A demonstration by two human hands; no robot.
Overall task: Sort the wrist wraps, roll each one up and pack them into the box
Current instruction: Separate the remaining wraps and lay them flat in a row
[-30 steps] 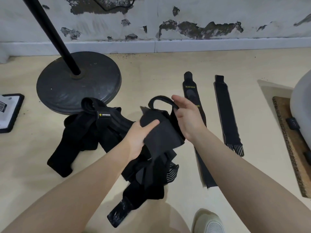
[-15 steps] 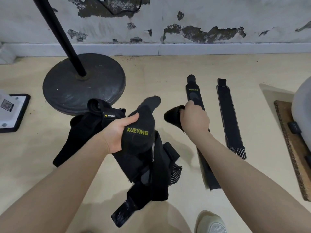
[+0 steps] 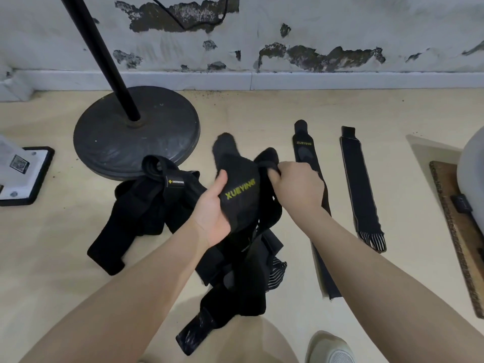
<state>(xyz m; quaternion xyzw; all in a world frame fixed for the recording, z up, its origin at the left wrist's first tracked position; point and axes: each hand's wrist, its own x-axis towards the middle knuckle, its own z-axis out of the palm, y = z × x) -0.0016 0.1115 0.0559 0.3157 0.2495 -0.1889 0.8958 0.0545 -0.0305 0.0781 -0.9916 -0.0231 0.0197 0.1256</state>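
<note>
A black wrist wrap point(image 3: 239, 195) with yellow XUEYING lettering is lifted above a tangled pile of black wraps point(image 3: 154, 205) on the floor. My left hand point(image 3: 210, 210) holds the wrap from the left, thumb up against its side. My right hand point(image 3: 298, 184) pinches a black strap end at the wrap's upper right. Two wraps lie flat and straight to the right: one with XUEYING lettering point(image 3: 303, 150), partly under my right forearm, and a plain one point(image 3: 361, 189) with a striped end. No box is in view.
A round black stand base point(image 3: 110, 142) with a slanted pole sits behind the pile. A white device on a black pad point(image 3: 21, 174) lies at the left edge. A cork board point(image 3: 450, 231) and a grey object are at the right. My shoe point(image 3: 330, 349) shows at the bottom.
My right hand has moved left, back to the lifted wrap, and now pinches its strap. My left hand has turned the wrap so its lettering tilts upward.
</note>
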